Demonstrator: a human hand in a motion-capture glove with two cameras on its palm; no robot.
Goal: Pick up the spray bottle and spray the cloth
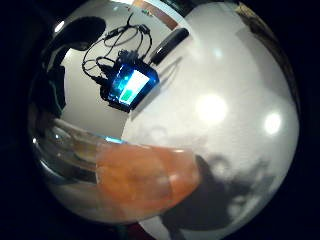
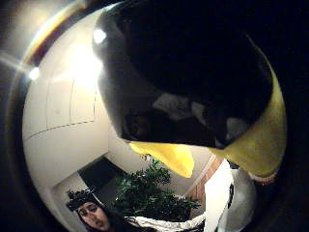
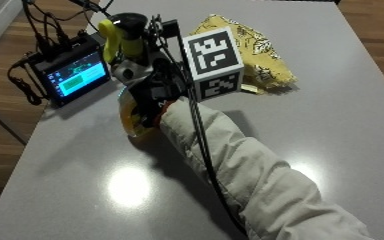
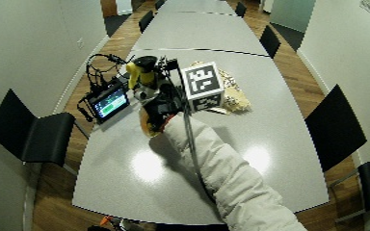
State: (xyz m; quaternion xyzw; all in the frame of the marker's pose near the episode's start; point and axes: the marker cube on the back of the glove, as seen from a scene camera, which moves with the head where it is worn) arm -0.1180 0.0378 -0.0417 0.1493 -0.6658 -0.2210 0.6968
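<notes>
Near the table's left edge, the gloved hand seems wrapped around the bottle, a rigid, slick, liquid-weighted thing best gripped at its neck.

I see the spray bottle upright, near the table's left side. It has a black head with a yellow trigger, and a clear body with an orange band low down. My gloved right hand is wrapped around its middle. The cloth, yellow and patterned, lies crumpled on the grey table just beside the bottle.
</notes>
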